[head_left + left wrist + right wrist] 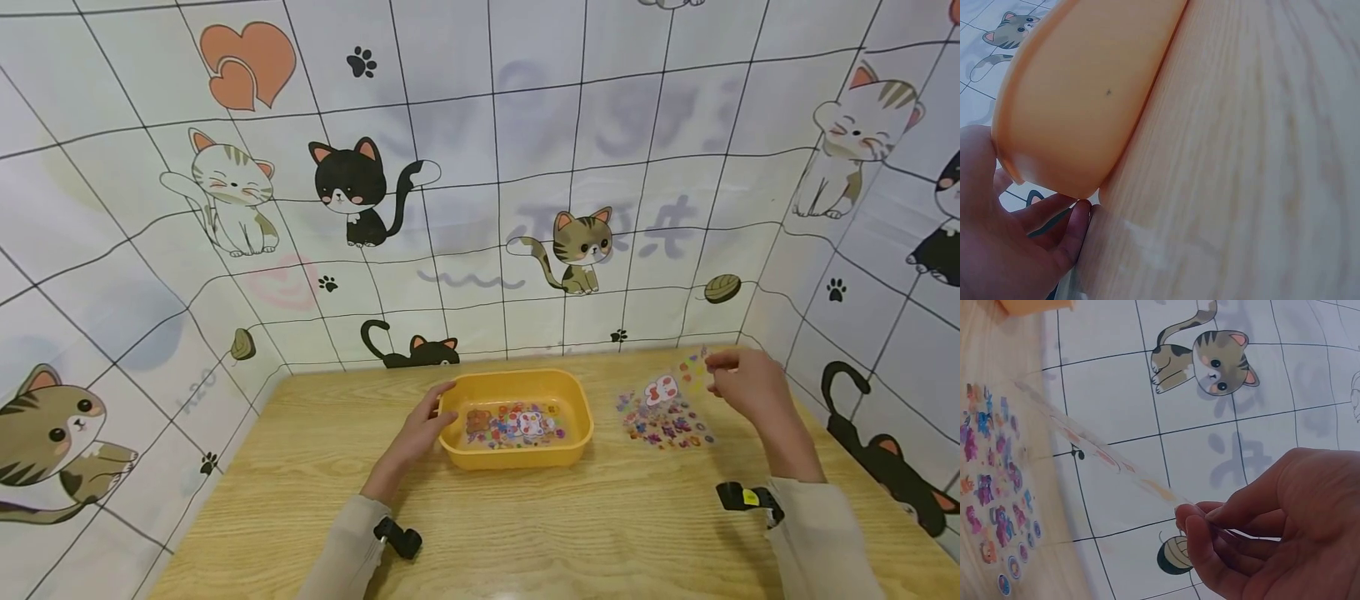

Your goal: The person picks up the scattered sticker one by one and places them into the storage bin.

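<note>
On the table stands a yellow plastic basin with clear sticker sheets inside it. My left hand holds the basin's left end, thumb at the rim; the left wrist view shows fingers against its outer wall. To the right, my right hand pinches the edge of a thin clear sticker sheet, which is tilted and seen nearly edge-on in the right wrist view. Below that sheet, colourful purple and blue stickers lie on the table; how many sheets they belong to I cannot tell.
The wooden table reaches to a white grid-patterned cloth with cartoon cats, which hangs behind and on both sides. Black wrist camera mounts sit on both sleeves.
</note>
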Demonstrator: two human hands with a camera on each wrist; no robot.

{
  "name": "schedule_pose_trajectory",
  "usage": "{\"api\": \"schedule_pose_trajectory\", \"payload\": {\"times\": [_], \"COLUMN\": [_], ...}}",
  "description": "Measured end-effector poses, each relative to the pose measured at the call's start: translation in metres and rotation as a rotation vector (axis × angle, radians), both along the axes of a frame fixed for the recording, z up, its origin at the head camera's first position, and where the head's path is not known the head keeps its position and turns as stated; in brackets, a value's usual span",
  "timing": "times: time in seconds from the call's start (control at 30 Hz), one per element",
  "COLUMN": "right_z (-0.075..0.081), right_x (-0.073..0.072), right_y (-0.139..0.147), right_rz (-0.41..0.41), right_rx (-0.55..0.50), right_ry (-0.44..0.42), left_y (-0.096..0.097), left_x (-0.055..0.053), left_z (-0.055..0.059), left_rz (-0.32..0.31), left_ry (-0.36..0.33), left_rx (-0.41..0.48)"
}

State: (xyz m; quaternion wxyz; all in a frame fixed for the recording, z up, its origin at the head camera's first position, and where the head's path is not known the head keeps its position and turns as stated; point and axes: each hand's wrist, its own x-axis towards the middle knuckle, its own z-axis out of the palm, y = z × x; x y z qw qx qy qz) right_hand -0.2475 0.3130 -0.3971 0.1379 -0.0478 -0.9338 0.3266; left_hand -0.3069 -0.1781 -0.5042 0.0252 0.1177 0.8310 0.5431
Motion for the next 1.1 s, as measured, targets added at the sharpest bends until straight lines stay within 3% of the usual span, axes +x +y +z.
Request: {"api": "schedule_pose_trajectory", "payload": {"times": [0.2, 0.47, 0.7, 0.87, 1.1], "right_z": [0.009, 0.018, 0.023, 0.027, 0.030], "right_x": [0.006, 0.012, 0.014, 0.016, 0.019], "right_y": [-0.008, -0.015, -0.021, -0.026, -0.031], "right_rz": [-0.012, -0.029, -0.054, -0.056, -0.065], "right_rx": [0.012, 0.000, 0.012, 0.017, 0.013], "right_ry": [0.059, 0.075, 0.123, 0.152, 0.177], "left_y": [0.000, 0.004, 0.005, 0.000, -0.001], "left_x": [0.000, -0.001, 0.005, -0.002, -0.001], "left_z": [-0.001, -0.001, 0.010, -0.001, -0.001], "left_rz": [0.000, 0.033, 0.014, 0.003, -0.011], "left_ry": [0.001, -0.002, -0.008, -0.004, -0.001], "left_rx": [0.011, 0.023, 0.016, 0.012, -0.005]}}
